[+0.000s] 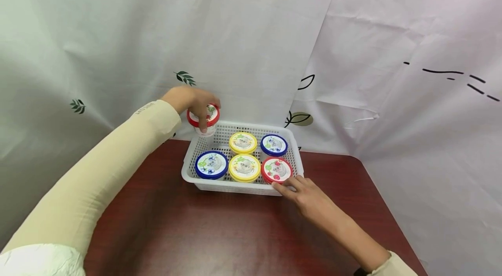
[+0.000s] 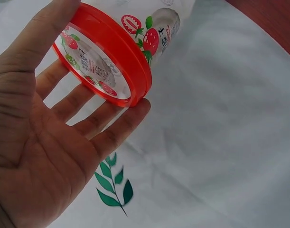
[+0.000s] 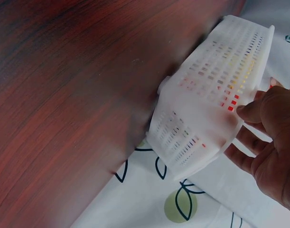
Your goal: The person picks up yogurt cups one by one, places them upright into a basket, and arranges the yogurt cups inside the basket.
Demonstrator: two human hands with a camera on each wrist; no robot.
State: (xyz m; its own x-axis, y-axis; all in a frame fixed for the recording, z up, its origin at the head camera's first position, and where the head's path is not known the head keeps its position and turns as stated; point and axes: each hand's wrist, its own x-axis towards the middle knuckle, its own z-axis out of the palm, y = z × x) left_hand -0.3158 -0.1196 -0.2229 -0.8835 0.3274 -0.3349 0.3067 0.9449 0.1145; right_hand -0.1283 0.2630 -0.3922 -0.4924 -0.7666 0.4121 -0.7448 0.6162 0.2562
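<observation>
My left hand [image 1: 196, 101] grips a clear jar with a red lid [image 2: 135, 52] by the lid's edge. It holds the jar over the back left corner of a white plastic basket [image 1: 235, 186]. Strawberries are printed on the jar's lid and side. At the basket's front right corner, my right hand [image 1: 307, 197] pinches the rim, with the thumb against the outer wall in the right wrist view. Inside sit two yellow-lidded jars [image 1: 245, 168], two blue-lidded jars [image 1: 211, 165] and one red-lidded jar [image 1: 276, 169], the last one close beside my right fingers.
The basket stands on a dark red wooden table [image 1: 219, 232], near its back edge. A pale cloth [image 1: 251, 49] with leaf prints hangs right behind and around the table.
</observation>
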